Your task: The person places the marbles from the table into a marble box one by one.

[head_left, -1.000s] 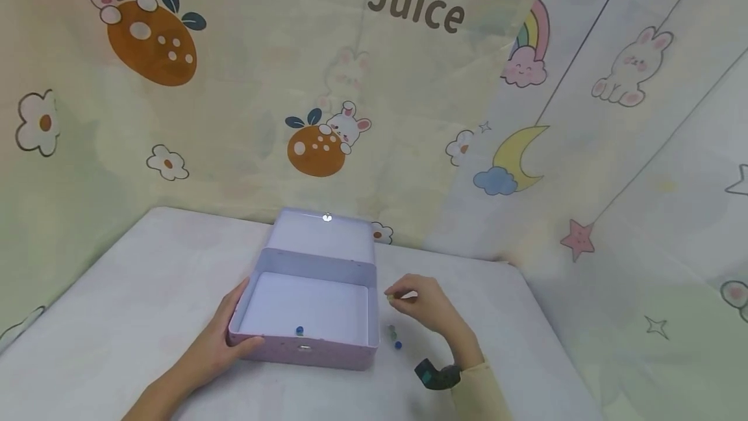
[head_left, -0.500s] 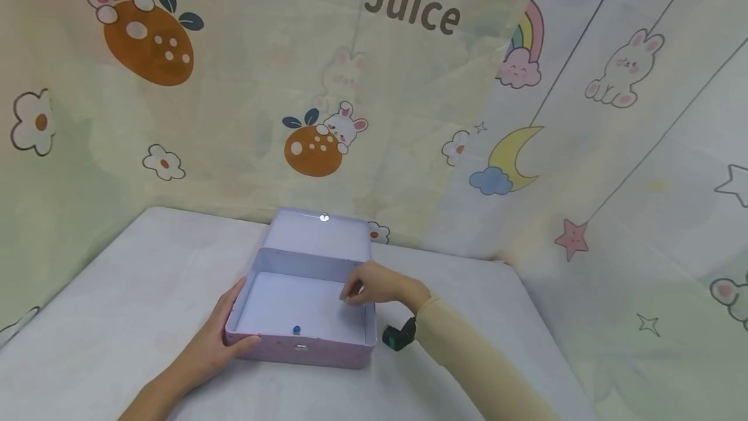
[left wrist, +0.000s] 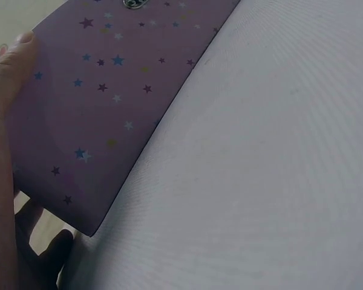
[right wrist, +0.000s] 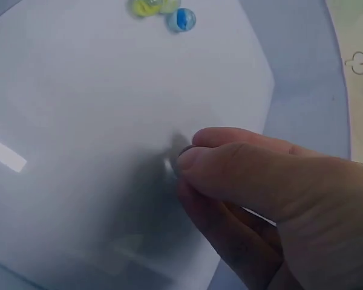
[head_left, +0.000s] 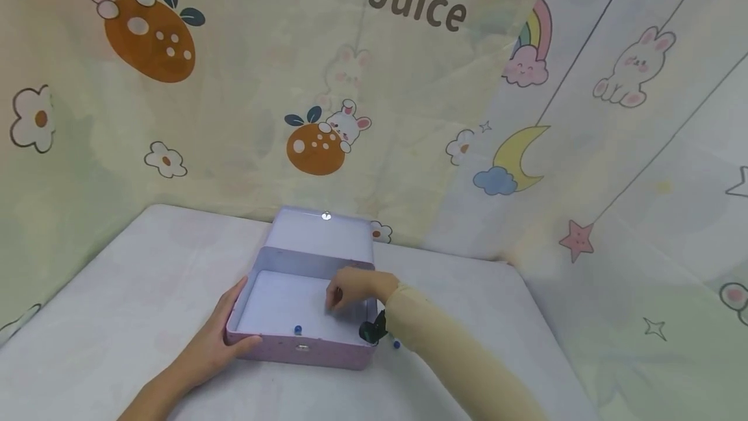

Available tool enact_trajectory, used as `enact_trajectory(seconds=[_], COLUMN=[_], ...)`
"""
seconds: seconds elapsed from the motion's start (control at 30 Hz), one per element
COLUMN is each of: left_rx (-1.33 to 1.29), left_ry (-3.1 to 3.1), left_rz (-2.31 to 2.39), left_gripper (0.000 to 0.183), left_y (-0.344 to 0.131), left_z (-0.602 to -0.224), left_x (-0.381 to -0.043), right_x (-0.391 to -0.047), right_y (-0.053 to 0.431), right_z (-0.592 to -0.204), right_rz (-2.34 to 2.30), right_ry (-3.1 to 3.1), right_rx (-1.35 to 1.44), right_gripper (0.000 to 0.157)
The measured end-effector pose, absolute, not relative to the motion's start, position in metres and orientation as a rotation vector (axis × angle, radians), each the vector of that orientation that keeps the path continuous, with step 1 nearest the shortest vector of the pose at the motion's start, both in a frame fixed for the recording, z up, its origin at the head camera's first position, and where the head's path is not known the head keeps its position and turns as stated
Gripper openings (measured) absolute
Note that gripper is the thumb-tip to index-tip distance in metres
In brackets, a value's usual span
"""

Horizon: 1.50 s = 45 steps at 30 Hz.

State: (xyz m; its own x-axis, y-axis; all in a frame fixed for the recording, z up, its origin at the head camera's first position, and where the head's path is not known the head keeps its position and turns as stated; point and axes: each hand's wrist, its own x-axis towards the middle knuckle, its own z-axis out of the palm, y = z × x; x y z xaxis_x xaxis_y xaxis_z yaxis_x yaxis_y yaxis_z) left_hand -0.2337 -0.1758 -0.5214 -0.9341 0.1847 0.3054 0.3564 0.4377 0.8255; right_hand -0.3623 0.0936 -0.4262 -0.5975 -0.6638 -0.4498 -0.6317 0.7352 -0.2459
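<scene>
A pinkish-purple tin box [head_left: 327, 353] with a pale inside stands on the table, its lid [head_left: 321, 234] tipped back. My left hand [head_left: 211, 343] grips its front left corner, thumb over the front wall; small stars cover that wall [left wrist: 109, 90] in the left wrist view. Inside the box, my right hand [head_left: 353, 286] pinches a marble [right wrist: 174, 168] between thumb and fingers, low over the floor. Mostly the fingertips hide that marble. A blue marble [right wrist: 181, 20] and a yellow marble [right wrist: 146, 6] lie by the box wall, a greenish one between them.
Outside the box to the right, a blue marble [head_left: 397, 344] lies on the white table [head_left: 467, 317], partly beside the right sleeve. A black wrist camera [head_left: 373, 330] overlaps the box's front right corner. Behind the table hangs a printed cloth [head_left: 234, 115].
My right hand has come from the table right of the box, over its right wall and down inside, carrying the marble. The left hand keeps its grip on the corner.
</scene>
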Motion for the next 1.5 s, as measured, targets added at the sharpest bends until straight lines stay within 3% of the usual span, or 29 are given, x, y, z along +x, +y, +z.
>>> enact_trajectory(seconds=[0.47, 0.7, 0.9, 1.07, 1.27, 1.5], left_rx=[-0.488, -0.487, -0.47, -0.466, -0.469, -0.477], left_ry=[-2.495, -2.498, -2.518, -2.537, -2.516, -2.505], left_rz=[-1.508, -1.515, -1.488, -1.485, -1.528, -1.531], left_gripper=[0.105, 0.105, 0.105, 0.105, 0.106, 0.104], left_y=[-0.177, -0.176, -0.176, -0.174, -0.176, -0.18], left_z=[-0.521, -0.522, -0.521, -0.523, -0.525, -0.526], left_x=[-0.234, -0.235, -0.234, -0.236, -0.238, -0.237], right_x=[-0.367, -0.363, -0.342, -0.306, -0.264, -0.257], right_y=[0.081, 0.087, 0.111, 0.151, 0.197, 0.217], right_z=[-0.441, -0.42, -0.384, -0.372, -0.396, -0.436], right_rz=[-0.108, -0.139, -0.486, -0.758, -0.974, -0.927], right_ry=[2.391, 2.438, 2.53, 2.726, 2.956, 3.031], right_rx=[-1.004, -1.024, -1.026, -0.985, -0.713, -0.545], right_gripper=[0.011, 0.015, 0.017, 0.016, 0.015, 0.014])
